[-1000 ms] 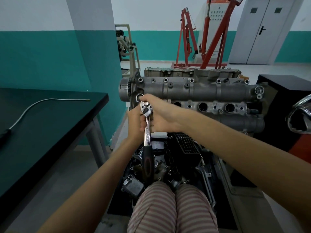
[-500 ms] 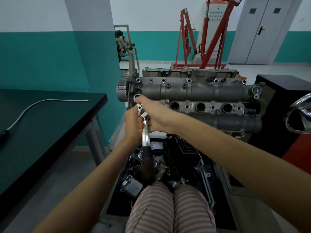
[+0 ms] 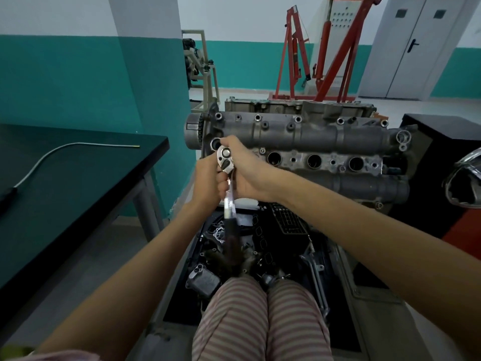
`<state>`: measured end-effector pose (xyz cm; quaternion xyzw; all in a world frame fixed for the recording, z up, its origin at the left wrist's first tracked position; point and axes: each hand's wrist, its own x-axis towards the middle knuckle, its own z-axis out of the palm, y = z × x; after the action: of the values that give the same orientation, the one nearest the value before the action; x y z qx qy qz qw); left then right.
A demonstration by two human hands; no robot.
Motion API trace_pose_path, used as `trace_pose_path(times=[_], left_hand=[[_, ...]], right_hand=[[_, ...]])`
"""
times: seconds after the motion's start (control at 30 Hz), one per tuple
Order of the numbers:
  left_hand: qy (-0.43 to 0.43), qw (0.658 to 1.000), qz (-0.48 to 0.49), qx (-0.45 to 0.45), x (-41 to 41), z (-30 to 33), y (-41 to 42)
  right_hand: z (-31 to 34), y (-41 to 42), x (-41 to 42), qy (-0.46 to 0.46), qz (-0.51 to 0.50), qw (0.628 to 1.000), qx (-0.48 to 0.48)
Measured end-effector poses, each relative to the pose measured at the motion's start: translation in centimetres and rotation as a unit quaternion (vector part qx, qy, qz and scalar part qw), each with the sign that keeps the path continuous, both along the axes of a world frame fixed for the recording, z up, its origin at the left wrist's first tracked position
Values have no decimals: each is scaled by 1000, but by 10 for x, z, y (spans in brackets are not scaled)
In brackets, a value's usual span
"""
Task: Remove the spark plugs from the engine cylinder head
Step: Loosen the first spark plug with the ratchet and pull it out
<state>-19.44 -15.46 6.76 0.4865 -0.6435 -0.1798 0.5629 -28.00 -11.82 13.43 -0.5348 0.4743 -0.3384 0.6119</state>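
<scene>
1. the cylinder head [image 3: 299,136] is standing in front of the person, with the table [image 3: 78,178] at its left.
2. the ratchet [image 3: 227,178] is sitting between the left hand [image 3: 208,181] and right hand [image 3: 247,173], before the head's left end.
3. the hoist [image 3: 325,48] is standing behind.

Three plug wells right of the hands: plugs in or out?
Cannot tell. The three spark plug wells in the cylinder head show as dark open holes with nothing protruding; their bottoms are too dark to see.
</scene>
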Motion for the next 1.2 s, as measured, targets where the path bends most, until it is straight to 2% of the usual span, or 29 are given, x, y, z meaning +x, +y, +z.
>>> trace_pose_path(times=[0.03,0.1,0.17,0.2,0.23,0.27,0.3,0.37,0.4,0.43,0.47,0.5,0.53,0.6,0.67,0.7,0.77,0.83,0.87,0.9,0.93,0.97,1.0,1.03,1.07,1.1,1.13,1.17,1.2], left_hand=[[-31,999,2,-11,1,2,0],[-114,992,-17,-54,6,9,-3],[-161,984,-40,-65,10,14,-5],[-164,983,-43,-75,11,15,-6],[-157,983,-37,-86,13,13,-5],[-141,985,-28,-90,12,12,-2],[-118,990,-23,-78,10,9,1],[-6,1000,-26,-16,2,2,3],[48,999,-16,15,-4,2,4],[69,997,7,19,-7,1,3],[37,999,35,4,-6,1,3],[1,999,32,-10,-5,3,4],[-38,999,10,-27,-3,4,3],[-127,991,5,-51,6,8,-3],[-165,985,-1,-55,11,8,-6],[-160,985,-2,-60,12,6,-6],[-121,990,3,-66,9,2,-2],[10,1000,-15,-8,3,-3,0],[66,997,-18,22,-2,-3,2],[78,997,-1,21,-5,-4,3],[52,999,14,3,-6,-4,2],[9,1000,16,-16,-4,-3,2],[-39,999,15,-28,-1,1,1],[-94,995,19,-41,3,5,-4],[-135,990,18,-48,6,8,-6],[-152,987,8,-53,9,10,-6],[-163,985,1,-60,10,11,-7],[-164,984,1,-70,9,11,-4],[-146,987,0,-72,7,8,-2]], right_hand=[[2,-3,-2,122,-25,987,-103],[17,-8,-13,388,-35,863,-322],[31,-12,-20,529,1,752,-394],[32,-16,-20,551,6,733,-398],[30,-16,-17,555,5,729,-401],[24,-14,-13,525,-8,758,-388],[17,-12,-10,463,-26,816,-345],[6,-4,-2,203,-35,969,-132],[5,1,0,66,-11,998,-20],[2,2,1,-11,-2,1000,27],[2,0,1,-5,-9,1000,5],[3,-1,-1,96,-28,992,-82],[8,-4,-5,241,-42,950,-195],[24,-10,-15,471,-26,806,-359],[31,-15,-18,547,-5,738,-395],[30,-15,-16,549,1,738,-392],[18,-12,-11,430,0,852,-298],[9,-2,-4,142,13,987,-71],[7,2,-2,24,24,999,15],[5,2,0,-30,21,998,44],[3,1,1,8,2,1000,1],[5,-1,1,127,-25,987,-97],[10,-2,-4,278,-43,935,-217],[17,-4,-11,416,-43,849,-324],[23,-6,-15,503,-29,773,-385],[27,-9,-19,543,-19,731,-413],[28,-11,-19,554,-15,720,-418],[25,-10,-17,536,-10,743,-402],[20,-8,-15,472,-9,809,-351]])
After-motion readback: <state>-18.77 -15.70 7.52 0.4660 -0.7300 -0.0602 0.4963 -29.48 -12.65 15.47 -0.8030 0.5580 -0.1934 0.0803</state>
